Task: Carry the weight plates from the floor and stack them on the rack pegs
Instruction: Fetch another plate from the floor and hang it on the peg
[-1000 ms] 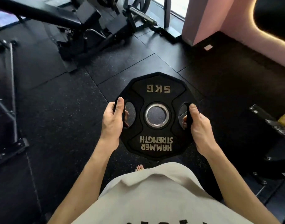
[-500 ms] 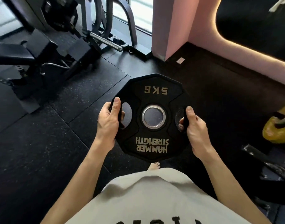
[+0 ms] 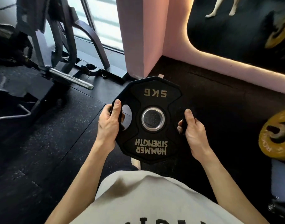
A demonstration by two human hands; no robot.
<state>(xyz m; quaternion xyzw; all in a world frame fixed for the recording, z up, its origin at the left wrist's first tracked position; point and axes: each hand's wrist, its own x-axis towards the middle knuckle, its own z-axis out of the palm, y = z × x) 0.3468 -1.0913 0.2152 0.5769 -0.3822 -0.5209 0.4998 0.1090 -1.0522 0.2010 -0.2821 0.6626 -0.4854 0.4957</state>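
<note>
Closer pink wall (image 3: 153, 38), "5KG" plate (image 3: 148, 139).

Setting: a gym, weights area. Black speckled rubber floor tiles (image 3: 46, 143) across the lower and left frame. Dark steel exercise machine (image 3: 61, 36) at upper left, with a chrome bar sleeve (image 3: 70, 79) jutting from it. Black weight plate (image 3: 153, 120) marked "5KG" and "HAMMER STRENGTH" at centre. Yellow weight plate (image 3: 277, 136) at the right edge. Pink wall (image 3: 175, 29) with a back-lit mirror (image 3: 235, 23) at upper right, reflecting another yellow plate. Window at top centre.
</note>
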